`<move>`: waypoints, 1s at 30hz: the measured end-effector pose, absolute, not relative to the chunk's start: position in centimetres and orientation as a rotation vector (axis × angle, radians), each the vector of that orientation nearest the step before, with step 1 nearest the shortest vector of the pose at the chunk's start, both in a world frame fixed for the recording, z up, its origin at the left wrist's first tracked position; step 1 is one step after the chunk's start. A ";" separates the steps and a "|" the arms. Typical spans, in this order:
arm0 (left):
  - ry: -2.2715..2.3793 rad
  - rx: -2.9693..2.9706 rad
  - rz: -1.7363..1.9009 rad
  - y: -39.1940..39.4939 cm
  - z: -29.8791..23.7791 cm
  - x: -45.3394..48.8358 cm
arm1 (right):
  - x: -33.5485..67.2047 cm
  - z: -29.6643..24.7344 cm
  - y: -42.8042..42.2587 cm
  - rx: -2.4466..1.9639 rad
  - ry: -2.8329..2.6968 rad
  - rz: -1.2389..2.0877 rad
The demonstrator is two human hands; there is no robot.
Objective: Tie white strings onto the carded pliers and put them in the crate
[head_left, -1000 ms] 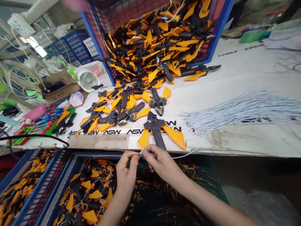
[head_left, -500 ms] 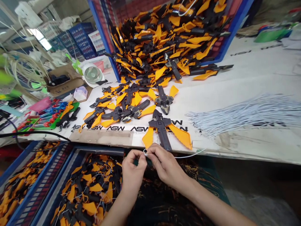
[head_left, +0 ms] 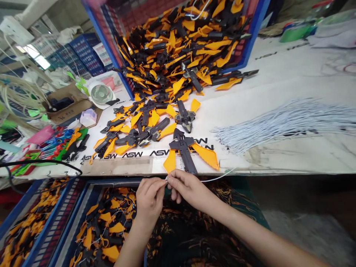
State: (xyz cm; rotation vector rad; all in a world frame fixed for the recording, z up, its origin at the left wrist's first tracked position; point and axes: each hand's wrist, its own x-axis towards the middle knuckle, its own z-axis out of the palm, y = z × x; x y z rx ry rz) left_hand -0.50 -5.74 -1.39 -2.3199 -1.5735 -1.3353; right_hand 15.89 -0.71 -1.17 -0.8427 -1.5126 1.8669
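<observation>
My left hand and my right hand meet fingertip to fingertip just off the table's front edge. Both are closed in a pinch on a thin white cord, whose free tail runs out to the right past my right hand. Where the cord lies between my fingertips is mostly hidden. Right above my hands, at the table edge, lies a black plastic toy piece with two orange wings and a pointed black head. My hands are close to its lower end.
A tipped blue crate spills many black-and-orange pieces onto the table. A bundle of pale cords lies at right. Below the table edge at left stand crates of similar pieces. A small fan is at the back left.
The view has shifted, so the table things sit farther left. The small cord loop seen between my fingertips is now mostly covered, as my fingers have closed together.
</observation>
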 end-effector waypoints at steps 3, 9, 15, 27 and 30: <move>-1.740 -2.346 -1.435 -5.8 -0.6 -0.5 | 16.3 -0.8 -0.8 -0.778 -1.496 1.891; -2.335 -2.389 -1.717 -6.2 0.4 -0.3 | 16.7 -0.7 -1.2 -0.829 -1.658 1.563; -2.530 -2.303 -1.979 -6.4 -0.1 -0.3 | 16.8 -0.7 -1.3 -0.924 -1.735 1.469; -1.511 -2.519 -1.005 -5.8 0.0 -1.6 | 17.0 -0.5 -1.2 -0.930 -1.753 1.435; -1.411 -2.517 -0.839 -5.5 0.6 -2.2 | 17.2 -0.2 -1.3 -0.919 -1.794 1.419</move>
